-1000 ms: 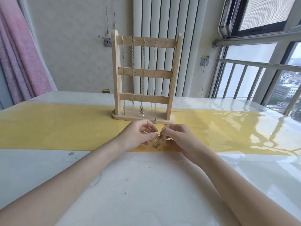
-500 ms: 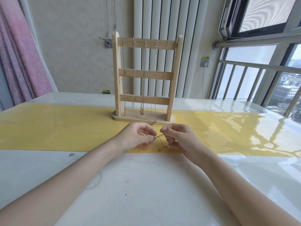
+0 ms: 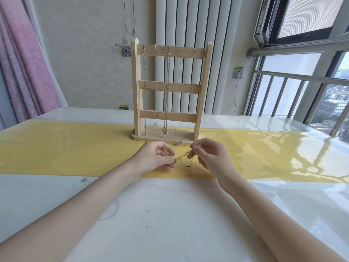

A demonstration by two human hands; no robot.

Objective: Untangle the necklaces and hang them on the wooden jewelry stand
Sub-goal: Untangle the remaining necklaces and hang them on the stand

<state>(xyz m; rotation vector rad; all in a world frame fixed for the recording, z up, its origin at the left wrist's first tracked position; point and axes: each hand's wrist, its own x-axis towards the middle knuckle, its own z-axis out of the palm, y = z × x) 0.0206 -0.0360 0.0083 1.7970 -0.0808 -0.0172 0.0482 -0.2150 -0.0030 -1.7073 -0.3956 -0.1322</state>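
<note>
Since a second ago the two hands have drawn apart and lifted a little, stretching the gold necklace taut between them; before, it was bunched at the fingertips. Left hand pinches the lower end of the chain between thumb and forefinger. Right hand pinches the higher end near the clasp, other fingers curled. Below the right hand's fingers a loose tail with a small clasp dangles to the counter.

Progress: four chains already hang from hooks on the top bar of the wooden jewelry stand, which sits just beyond both hands. The rightmost hook, up and beyond the right hand, looks free. So likely this is the last piece; it looks mostly untangled, hanging still to do.

Materials: chain is fine, thin gold links, limp, easy to re-snag. Hung chains are silvery, some twisted, one with a small lettered pendant resting on the stand base. Stand is pale raw wood with three flat slats and an oval base. Counter is glossy white with a yellow strip under the hands, reflective.
</note>
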